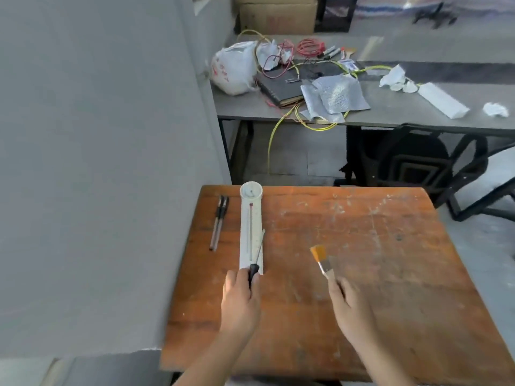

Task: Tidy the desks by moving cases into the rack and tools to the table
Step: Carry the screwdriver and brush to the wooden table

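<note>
A worn wooden table [362,274] fills the lower half of the head view. My left hand [241,299] grips the black handle of a screwdriver [257,256]; its shaft lies over a long white thermometer board [250,227] with a round dial at the far end. My right hand [351,307] holds a small paintbrush [322,259] by its handle, orange bristles pointing away, just above the table. Two dark pens [218,222] lie side by side near the table's left edge.
A grey wall [97,162] runs along the left. Beyond the table stands a grey desk [390,107] with a white plastic bag [234,69], a dark notebook [278,89], wires, silver sheets, markers and crumpled paper. A black chair [418,160] stands under it.
</note>
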Tool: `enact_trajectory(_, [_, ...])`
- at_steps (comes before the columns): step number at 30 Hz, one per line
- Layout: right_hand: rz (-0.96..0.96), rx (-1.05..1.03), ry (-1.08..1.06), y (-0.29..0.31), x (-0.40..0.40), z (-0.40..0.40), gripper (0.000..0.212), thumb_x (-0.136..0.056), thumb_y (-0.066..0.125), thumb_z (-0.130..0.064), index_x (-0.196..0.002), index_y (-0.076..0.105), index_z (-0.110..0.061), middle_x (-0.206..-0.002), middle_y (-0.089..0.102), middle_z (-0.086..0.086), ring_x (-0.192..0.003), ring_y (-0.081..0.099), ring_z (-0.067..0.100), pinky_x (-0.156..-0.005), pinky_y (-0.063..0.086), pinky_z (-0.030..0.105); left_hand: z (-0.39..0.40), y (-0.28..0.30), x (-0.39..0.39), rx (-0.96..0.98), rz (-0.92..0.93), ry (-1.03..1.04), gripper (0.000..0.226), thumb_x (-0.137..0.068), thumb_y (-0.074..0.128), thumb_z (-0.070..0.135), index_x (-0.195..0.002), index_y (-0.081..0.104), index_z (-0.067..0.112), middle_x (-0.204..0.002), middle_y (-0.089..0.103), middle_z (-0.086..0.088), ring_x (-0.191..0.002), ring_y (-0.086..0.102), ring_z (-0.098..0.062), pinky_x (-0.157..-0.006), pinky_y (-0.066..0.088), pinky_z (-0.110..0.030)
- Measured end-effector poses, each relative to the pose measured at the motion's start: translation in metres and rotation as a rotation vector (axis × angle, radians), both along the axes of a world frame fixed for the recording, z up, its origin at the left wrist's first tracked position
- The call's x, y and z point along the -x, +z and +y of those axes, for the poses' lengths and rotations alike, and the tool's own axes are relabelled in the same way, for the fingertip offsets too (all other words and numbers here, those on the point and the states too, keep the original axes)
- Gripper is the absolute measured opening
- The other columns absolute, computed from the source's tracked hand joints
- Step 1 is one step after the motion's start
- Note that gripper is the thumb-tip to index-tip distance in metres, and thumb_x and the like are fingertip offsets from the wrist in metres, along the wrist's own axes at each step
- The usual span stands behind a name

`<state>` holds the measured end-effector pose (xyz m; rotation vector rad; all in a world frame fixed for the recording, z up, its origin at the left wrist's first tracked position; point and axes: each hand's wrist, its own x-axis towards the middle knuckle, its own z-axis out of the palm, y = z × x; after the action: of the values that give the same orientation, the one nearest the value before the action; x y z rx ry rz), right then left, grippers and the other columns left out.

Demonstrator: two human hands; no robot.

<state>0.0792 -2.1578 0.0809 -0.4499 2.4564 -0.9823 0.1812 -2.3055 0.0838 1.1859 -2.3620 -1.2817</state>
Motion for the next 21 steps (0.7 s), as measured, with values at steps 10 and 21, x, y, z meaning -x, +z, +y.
enact_trajectory(10, [0.175, -0.214, -0.114, -0.01, 0.082, -0.052, 0.013, -0.086, 0.047, -0.001, -0.089, 0.053, 0.01, -0.101, 0.051, 0.029, -0.09, 0.054, 0.042, -0.074, 0.042, 0.042, -0.019, -0.013, 0.126, 0.031, -0.229, -0.219, 0.022, -0.094, 0.033, 0.019, -0.109, 0.046, 0.011, -0.107, 0.06, -0.01, -0.091, 0.057, -0.024, -0.072, 0.043, -0.033])
enact_trajectory(21, [0.141, -0.352, -0.029, -0.031, 0.107, -0.091, 0.021, -0.083, 0.056, -0.017, -0.09, 0.057, 0.003, -0.096, 0.055, 0.021, -0.085, 0.055, 0.037, -0.068, 0.042, 0.04, -0.032, -0.025, 0.156, 0.187, -0.593, -0.239, 0.034, -0.094, 0.035, 0.027, -0.121, 0.033, 0.008, -0.124, 0.047, -0.011, -0.106, 0.058, -0.024, -0.083, 0.05, -0.029])
